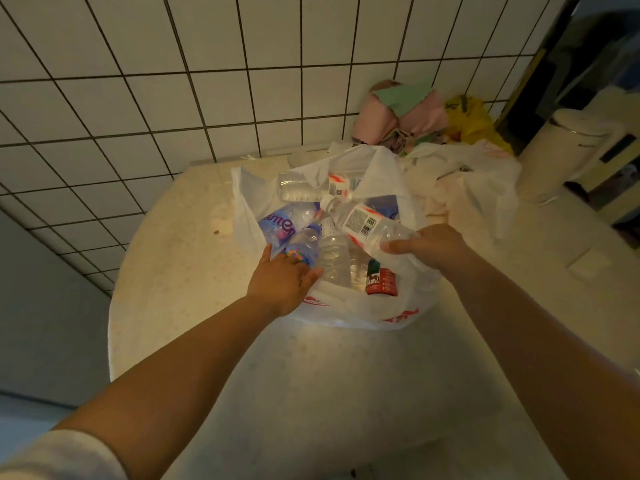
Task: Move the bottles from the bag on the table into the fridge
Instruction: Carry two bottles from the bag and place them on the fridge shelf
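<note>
My right hand (431,249) grips the base of a full, heavy, slippery red-labelled water bottle (363,223) mid-frame; my left hand (282,282), fingers loose, touches a blue-labelled bottle (304,245) in the bag (346,313).

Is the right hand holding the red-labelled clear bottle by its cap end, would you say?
No, the right hand grips the clear bottle at its base; the cap end points away.

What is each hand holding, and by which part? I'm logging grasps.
The right hand grips a clear red-labelled bottle by its base end. The left hand reaches onto a blue-labelled bottle in the bag; whether it grips cannot be told.
</note>
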